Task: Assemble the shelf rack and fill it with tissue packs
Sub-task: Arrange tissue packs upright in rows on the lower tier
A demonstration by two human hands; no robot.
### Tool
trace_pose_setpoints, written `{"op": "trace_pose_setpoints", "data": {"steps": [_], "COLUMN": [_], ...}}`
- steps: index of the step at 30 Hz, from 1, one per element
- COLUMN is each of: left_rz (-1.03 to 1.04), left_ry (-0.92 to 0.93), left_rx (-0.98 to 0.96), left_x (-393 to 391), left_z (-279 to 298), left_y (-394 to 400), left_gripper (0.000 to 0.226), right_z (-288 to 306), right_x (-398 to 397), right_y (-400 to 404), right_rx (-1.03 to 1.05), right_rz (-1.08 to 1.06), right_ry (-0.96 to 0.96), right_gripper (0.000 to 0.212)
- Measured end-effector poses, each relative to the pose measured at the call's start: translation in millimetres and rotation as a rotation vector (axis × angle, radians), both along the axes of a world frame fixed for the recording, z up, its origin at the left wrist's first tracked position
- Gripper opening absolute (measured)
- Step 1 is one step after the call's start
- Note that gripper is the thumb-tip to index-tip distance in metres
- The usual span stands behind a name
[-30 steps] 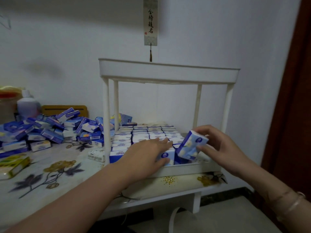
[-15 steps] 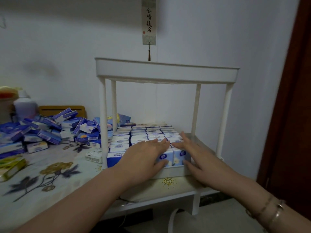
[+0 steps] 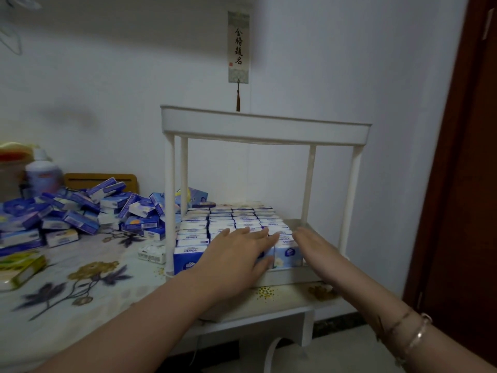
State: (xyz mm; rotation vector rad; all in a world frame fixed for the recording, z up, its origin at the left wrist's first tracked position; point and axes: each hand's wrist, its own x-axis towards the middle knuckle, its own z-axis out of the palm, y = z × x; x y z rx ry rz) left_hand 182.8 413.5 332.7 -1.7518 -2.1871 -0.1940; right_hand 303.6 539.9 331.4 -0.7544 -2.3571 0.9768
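Both arms reached forward; the left hand lay flat, grip wide, on the blue-and-white tissue packs in the white plastic shelf rack, the right hand flat alongside, holding nothing.

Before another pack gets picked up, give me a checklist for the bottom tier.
1. Left hand free: ok, flat on the packed rows.
2. Right hand free: ok, open beside the front right pack.
3. Front row upright: ok.
4. Room left on the bottom tier: cannot tell, right hand covers the gap.
5. Loose pile on the table: ok, many packs remain.
6. Top tier contents: cannot tell.
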Motion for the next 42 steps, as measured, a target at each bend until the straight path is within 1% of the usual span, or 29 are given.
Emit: {"op": "trace_pose_setpoints", "data": {"steps": [1,3,7,9,12,15,17,20,24,27,29,32,34,35,37,39,40,42], "left_rz": [-0.006,-0.011,0.033,0.062,0.147,0.271,0.375,0.529,0.675,0.734,0.783,0.879,0.953,0.980,1.017,1.032,1.031,1.025], "left_ry": [-0.002,-0.020,-0.098,-0.124,-0.157,-0.195,-0.205,-0.232,-0.316,-0.337,-0.313,-0.278,-0.304,-0.330,-0.386,-0.357,-0.336,-0.352], "left_rx": [0.021,0.124,0.351,0.456,0.582,0.642,0.620,0.587,0.605,0.638,0.686,0.761,0.728,0.692,0.580,0.480,0.464,0.513], "left_x": [0.5,0.5,-5.7,-12.6,-32.9,-65.5,-89.8,-128.3,-179.2,-217.3,-244.5,-281.1,-303.7,-313.6,-328.7,-337.6,-339.7,-336.1], "left_z": [1.9,9.2,26.4,31.6,34.2,26.5,15.3,-1.4,-20.6,-29.0,-25.7,-11.8,-7.7,-8.8,-15.7,-20.7,-23.0,-22.9], "left_y": [-2.8,-13.3,-50.9,-75.6,-111.1,-145.8,-165.8,-191.1,-206.3,-203.6,-198.8,-190.7,-187.8,-186.6,-185.8,-187.1,-188.5,-190.3], "left_gripper": [0.051,0.046,0.032,0.026,0.021,0.023,0.022,0.015,0.016,0.029,0.037,0.048,0.055,0.058,0.062,0.062,0.060,0.057], "right_z": [1.3,4.3,13.4,17.0,22.4,21.9,14.8,-3.5,-24.0,-30.4,-32.3,-36.9,-40.9,-43.5,-48.8,-49.4,-50.7,-52.4], "right_x": [2.6,7.3,2.0,-10.8,-36.5,-73.0,-103.9,-159.0,-230.0,-280.5,-311.9,-349.6,-370.1,-378.4,-390.9,-395.3,-395.8,-395.7], "right_y": [-3.4,-12.5,-38.5,-57.9,-96.9,-137.9,-160.2,-184.0,-196.9,-196.3,-195.2,-199.4,-203.9,-205.1,-202.9,-196.7,-194.1,-192.2], "right_rx": [0.027,0.122,0.329,0.443,0.550,0.566,0.553,0.531,0.423,0.287,0.252,0.301,0.350,0.394,0.495,0.544,0.544,0.490], "right_rz": [-0.019,-0.029,0.086,0.147,0.292,0.437,0.502,0.550,0.495,0.407,0.351,0.298,0.292,0.306,0.373,0.425,0.443,0.469], "right_ry": [0.029,0.122,0.376,0.453,0.511,0.517,0.493,0.386,0.245,0.176,0.161,0.167,0.164,0.144,0.063,-0.044,-0.096,-0.139], "right_gripper": [0.039,0.042,0.023,0.022,0.023,0.025,0.026,0.024,0.022,0.021,0.021,0.017,0.014,0.017,0.031,0.046,0.050,0.053]}}
